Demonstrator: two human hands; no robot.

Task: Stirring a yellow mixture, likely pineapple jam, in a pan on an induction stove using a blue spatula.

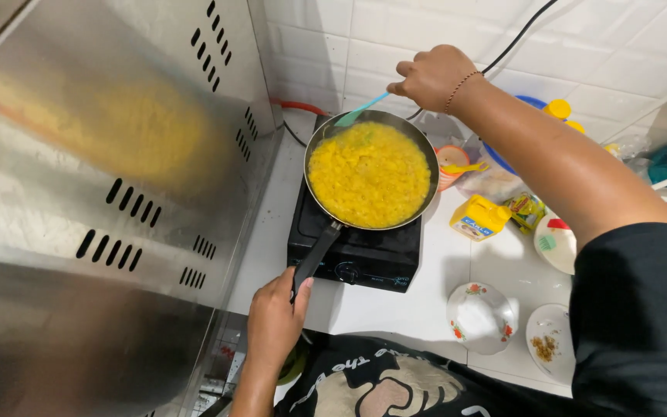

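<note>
Stood on a white counter [426,309] beside a black single-burner stove [360,255]. Backed by white wall tiles [441,31], flanked at left by a tall steel panel [79,193] with vent slots. Lay to the right: yellow box [479,218], pink cup [451,164] with yellow spoon, flowered white plate [482,316], second plate [550,340] bearing brown crumbs, blue-rimmed bowl [530,102].
</note>
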